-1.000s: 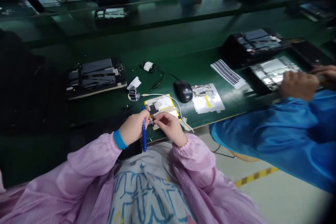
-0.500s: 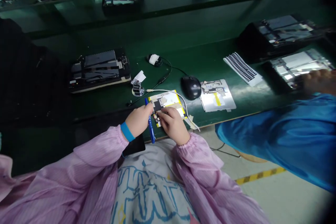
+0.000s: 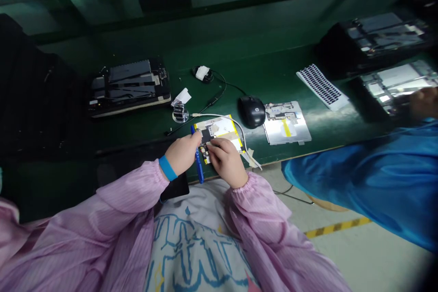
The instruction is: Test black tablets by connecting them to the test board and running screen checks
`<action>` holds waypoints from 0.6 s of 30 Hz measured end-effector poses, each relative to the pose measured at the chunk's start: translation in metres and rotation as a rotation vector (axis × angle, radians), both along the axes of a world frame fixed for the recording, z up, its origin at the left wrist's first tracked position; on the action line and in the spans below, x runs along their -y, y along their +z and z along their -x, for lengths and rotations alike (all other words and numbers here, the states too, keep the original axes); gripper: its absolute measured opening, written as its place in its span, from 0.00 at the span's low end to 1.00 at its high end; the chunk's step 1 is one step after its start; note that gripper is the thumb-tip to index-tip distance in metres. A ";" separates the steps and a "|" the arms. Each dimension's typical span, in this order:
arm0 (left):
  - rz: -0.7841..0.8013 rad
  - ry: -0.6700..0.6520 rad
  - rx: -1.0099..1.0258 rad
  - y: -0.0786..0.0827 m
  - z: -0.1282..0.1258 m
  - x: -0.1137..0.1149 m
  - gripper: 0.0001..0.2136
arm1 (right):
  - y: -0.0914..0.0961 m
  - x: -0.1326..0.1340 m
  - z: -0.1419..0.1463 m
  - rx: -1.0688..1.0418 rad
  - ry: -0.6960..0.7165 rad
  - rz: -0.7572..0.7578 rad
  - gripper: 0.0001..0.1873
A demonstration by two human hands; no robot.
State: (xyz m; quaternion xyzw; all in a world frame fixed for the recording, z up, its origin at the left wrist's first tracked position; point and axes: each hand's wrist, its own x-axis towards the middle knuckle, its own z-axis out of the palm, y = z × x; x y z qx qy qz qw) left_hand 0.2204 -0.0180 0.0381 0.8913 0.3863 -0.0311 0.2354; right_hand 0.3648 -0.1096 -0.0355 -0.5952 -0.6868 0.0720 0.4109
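Observation:
A blue pen slants across my left hand, whose fingers are closed around it, with a blue band at the wrist. Under both hands lies an opened tablet assembly with white battery cells, yellow tape edges and a dark circuit board. Thumb and forefinger of my right hand are pinched together over the board's lower part; what they hold, if anything, is hidden. A white cable curves over the assembly to the bench edge, where a piece of beige tape sits beside it.
A black mouse and a silver panel lie to the right, beyond them a sheet of black stickers. Stacked opened tablets stand at left. Near a small numbered roll runs a black cable. A co-worker's blue sleeve reaches in at right.
The view has shifted slightly. My right fingers stay at the board with only a small movement, and my left hand keeps the pen. The co-worker's hand at right has moved a little.

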 end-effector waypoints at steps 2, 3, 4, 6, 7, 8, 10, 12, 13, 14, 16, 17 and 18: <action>0.004 0.000 -0.007 0.000 -0.001 0.000 0.06 | 0.000 0.000 0.000 -0.008 -0.005 0.013 0.12; 0.006 -0.002 -0.013 0.001 -0.001 0.000 0.06 | 0.000 0.000 0.000 -0.007 -0.004 0.015 0.12; 0.009 -0.005 -0.019 0.001 -0.001 0.000 0.06 | -0.001 0.001 0.001 -0.003 -0.003 0.012 0.12; 0.010 -0.012 -0.031 0.002 -0.001 0.000 0.07 | -0.001 0.001 0.001 0.016 0.002 -0.001 0.13; 0.012 -0.015 -0.034 0.002 -0.002 0.000 0.07 | -0.002 0.001 0.001 0.027 0.004 -0.005 0.13; 0.015 -0.015 -0.037 0.003 -0.002 0.000 0.07 | -0.002 0.001 0.001 0.036 0.005 -0.004 0.13; 0.026 -0.011 -0.044 0.004 -0.002 0.000 0.07 | -0.002 0.002 0.001 0.045 0.008 0.016 0.14; 0.034 -0.010 -0.055 0.004 -0.003 0.000 0.07 | -0.002 0.002 0.001 0.045 0.010 0.037 0.15; 0.035 -0.012 -0.061 0.004 -0.003 0.000 0.07 | -0.002 0.002 0.001 0.048 0.011 0.040 0.16; 0.034 -0.018 -0.065 0.004 -0.003 0.000 0.07 | -0.002 0.002 0.001 0.054 0.011 0.037 0.16; 0.030 -0.030 -0.069 0.004 -0.003 0.000 0.08 | -0.001 0.003 0.001 0.067 0.013 0.022 0.15; 0.026 -0.035 -0.069 0.004 -0.003 0.000 0.08 | 0.000 0.003 0.001 0.072 0.012 0.017 0.15; 0.024 -0.038 -0.070 0.004 -0.003 0.000 0.08 | 0.000 0.003 0.001 0.076 0.011 0.017 0.15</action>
